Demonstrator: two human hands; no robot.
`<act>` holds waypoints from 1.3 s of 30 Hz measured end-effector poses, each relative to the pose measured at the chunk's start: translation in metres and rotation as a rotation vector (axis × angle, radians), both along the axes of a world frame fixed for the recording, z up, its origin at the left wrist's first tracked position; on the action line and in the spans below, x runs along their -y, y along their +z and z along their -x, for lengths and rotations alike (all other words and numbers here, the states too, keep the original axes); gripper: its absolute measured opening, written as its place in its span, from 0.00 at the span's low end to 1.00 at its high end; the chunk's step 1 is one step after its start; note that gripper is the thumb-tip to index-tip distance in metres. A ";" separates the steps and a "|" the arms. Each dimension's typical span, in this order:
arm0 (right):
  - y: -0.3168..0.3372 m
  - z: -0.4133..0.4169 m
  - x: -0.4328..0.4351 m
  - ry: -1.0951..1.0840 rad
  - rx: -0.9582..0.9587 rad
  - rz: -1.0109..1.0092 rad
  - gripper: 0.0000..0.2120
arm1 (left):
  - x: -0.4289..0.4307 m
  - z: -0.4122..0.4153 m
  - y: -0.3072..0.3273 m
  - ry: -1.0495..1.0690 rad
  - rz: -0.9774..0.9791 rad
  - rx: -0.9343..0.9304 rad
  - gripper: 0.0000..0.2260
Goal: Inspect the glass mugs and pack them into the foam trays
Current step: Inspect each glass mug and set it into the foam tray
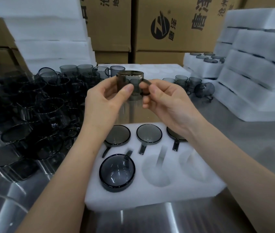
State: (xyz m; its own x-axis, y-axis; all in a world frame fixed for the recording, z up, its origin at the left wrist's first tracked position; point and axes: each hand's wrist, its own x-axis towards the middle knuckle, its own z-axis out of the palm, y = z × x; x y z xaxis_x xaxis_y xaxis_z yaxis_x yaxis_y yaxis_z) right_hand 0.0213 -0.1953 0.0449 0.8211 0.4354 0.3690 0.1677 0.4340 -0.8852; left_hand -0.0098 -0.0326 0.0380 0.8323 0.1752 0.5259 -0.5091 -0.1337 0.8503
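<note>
Your left hand [104, 105]: fingers curled round mug [129, 78] | your right hand [167, 103]: pinches it | both raised together

The glass mug [128, 79] is smoky grey, glossy and see-through. The foam tray [150, 195] is white, matt and finely grainy. The tabletop [150, 221] is brushed metal with streaky reflections, and the cartons [175, 41] behind are matt brown cardboard with black print.

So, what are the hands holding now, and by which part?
A grey glass mug: the left hand grips its body, the right hand pinches its handle.
</note>
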 end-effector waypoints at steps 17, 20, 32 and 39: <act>0.004 -0.002 0.001 -0.240 -0.019 0.316 0.27 | 0.002 -0.001 -0.003 -0.153 -0.041 -0.028 0.12; 0.003 -0.003 0.001 -0.197 -0.115 0.270 0.30 | 0.001 -0.001 -0.003 -0.120 -0.096 -0.001 0.16; 0.000 0.004 -0.006 -0.160 0.038 0.227 0.10 | 0.005 -0.001 -0.002 -0.110 -0.226 -0.051 0.18; 0.003 0.007 -0.005 -0.486 0.298 0.319 0.06 | 0.008 0.007 0.027 -0.096 -0.474 -0.065 0.28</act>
